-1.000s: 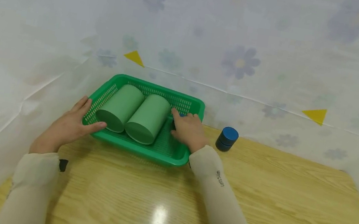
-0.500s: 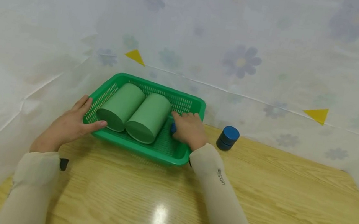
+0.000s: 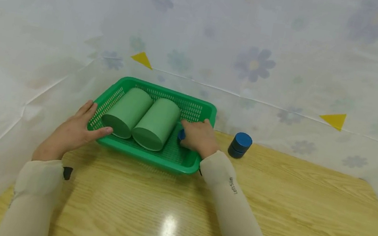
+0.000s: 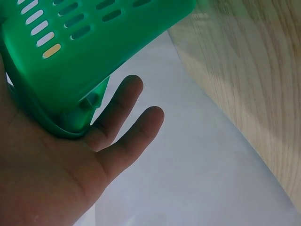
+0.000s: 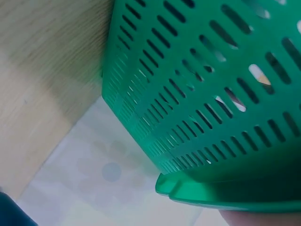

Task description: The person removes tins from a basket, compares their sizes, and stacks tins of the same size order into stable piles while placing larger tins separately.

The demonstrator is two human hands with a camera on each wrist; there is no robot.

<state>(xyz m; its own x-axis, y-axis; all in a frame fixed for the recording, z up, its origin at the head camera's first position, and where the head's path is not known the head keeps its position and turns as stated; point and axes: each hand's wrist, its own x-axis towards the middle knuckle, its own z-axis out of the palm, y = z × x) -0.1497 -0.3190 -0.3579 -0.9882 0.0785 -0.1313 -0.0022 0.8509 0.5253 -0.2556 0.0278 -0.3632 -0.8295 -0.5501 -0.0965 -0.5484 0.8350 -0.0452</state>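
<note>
A green plastic basket [image 3: 146, 160] with slotted walls stands on the table against the back sheet. Two pale green cylinders [image 3: 128, 109] lie side by side inside it. My left hand [image 3: 69, 134] rests at the basket's left corner, thumb over the near rim and fingers spread straight; in the left wrist view, two fingers [image 4: 134, 143] extend past the corner. Inside the right end, my right hand [image 3: 200, 138] grips a small blue cylindrical container [image 3: 181, 136], mostly hidden by the fingers. The basket wall [image 5: 188, 94] blocks that grip in the right wrist view.
Another blue cylindrical container [image 3: 240, 145], with a groove around it, stands upright on the table right of the basket. The wooden table [image 3: 288, 214] runs up to a flowered sheet [image 3: 201, 34] behind it, marked with yellow triangles [image 3: 333, 121].
The right hand's fingers curl lower around the blue container, and more of its blue side shows beside them. The left hand, basket and green cylinders stay in place.
</note>
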